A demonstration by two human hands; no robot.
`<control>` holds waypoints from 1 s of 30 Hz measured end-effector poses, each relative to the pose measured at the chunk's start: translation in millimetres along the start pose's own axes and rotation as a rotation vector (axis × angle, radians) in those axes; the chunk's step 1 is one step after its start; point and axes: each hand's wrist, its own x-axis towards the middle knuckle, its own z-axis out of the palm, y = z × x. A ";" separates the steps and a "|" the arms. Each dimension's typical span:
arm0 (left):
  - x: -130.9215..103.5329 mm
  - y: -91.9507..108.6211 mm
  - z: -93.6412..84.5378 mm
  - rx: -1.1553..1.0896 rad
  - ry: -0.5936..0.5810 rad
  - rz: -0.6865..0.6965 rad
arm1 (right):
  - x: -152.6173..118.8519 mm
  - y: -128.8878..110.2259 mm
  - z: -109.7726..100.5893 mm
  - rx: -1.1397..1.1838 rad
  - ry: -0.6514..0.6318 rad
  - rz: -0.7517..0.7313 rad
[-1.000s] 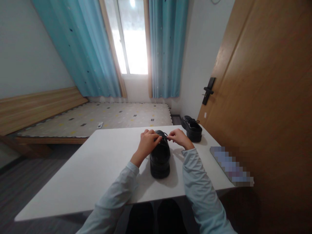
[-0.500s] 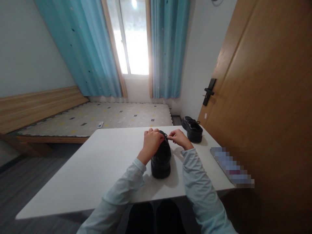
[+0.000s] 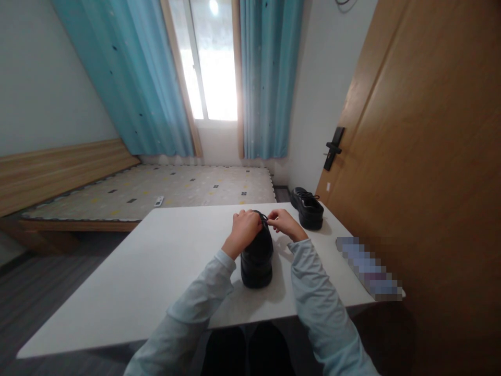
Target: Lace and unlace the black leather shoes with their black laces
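Note:
A black lace-up shoe [image 3: 257, 263] stands upright on the white table [image 3: 176, 266], heel toward me and toe toward the window. My left hand [image 3: 246, 228] lies over the left side of its front, fingers curled in at the shoelace [image 3: 263, 215]; the fingertips are partly hidden. From the right, my right hand [image 3: 285, 224] pinches the lace between thumb and forefinger, just above the shoe. Both hands are close together over the lacing. Farther back on the right rests a second black shoe [image 3: 310, 213], its laces on top, touched by neither hand.
A flat blurred-out item [image 3: 368, 267] lies along the table's right edge, near the wooden door [image 3: 426, 156] with its black handle [image 3: 334, 149]. Beyond the table is a bed [image 3: 188, 183] with a small white object [image 3: 158, 201] on it. Blue curtains [image 3: 266, 78] flank the window.
Both hands keep hold at the laces, with only a very small shift of the right fingers. The whole view has moved slightly; the shoes stay where they were.

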 end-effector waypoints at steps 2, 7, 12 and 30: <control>-1.0 -1.0 -0.8 -0.002 -0.033 -0.002 | 1.4 0.6 0.4 0.071 -0.012 0.001; -0.7 -11.3 -0.4 -0.042 -0.042 -0.010 | 3.5 1.6 -0.3 0.242 -0.001 0.004; 0.5 -27.2 -3.6 -0.175 0.023 -0.056 | 5.0 4.0 -0.3 0.373 0.004 0.004; -8.7 -94.0 4.0 -0.950 0.223 -0.071 | 4.1 17.0 -21.3 0.802 -0.020 0.050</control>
